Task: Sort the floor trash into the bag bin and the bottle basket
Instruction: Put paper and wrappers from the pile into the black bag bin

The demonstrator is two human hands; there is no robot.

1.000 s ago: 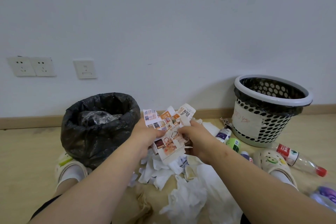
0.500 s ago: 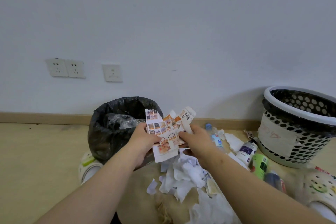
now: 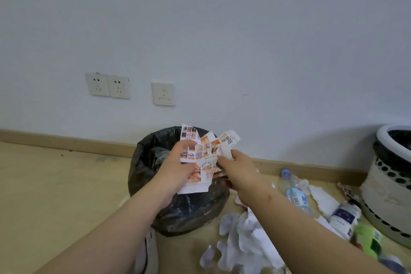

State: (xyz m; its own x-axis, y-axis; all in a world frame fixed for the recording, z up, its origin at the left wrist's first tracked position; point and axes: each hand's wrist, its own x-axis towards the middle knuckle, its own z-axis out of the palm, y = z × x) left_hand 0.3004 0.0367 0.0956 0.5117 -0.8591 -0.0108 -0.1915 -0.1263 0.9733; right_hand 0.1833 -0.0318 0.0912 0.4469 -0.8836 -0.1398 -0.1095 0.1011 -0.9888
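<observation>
From the head camera, the left hand (image 3: 178,169) is gripping a bunch of torn printed leaflet pieces (image 3: 205,160), its fingers (image 3: 185,144) curling closed over the left edge of the paper. The right hand (image 3: 239,173) is pinching the same bunch from the other side, its fingertips (image 3: 222,162) pressing narrowly together on the paper. The black bag bin (image 3: 191,209) is sitting directly below and behind both sets of fingers. To the right of the right fingers, a clear water bottle (image 3: 293,193) and crumpled white tissue (image 3: 244,242) are lying on the floor. The bottle basket (image 3: 389,187) is standing well beyond them at the frame's edge.
</observation>
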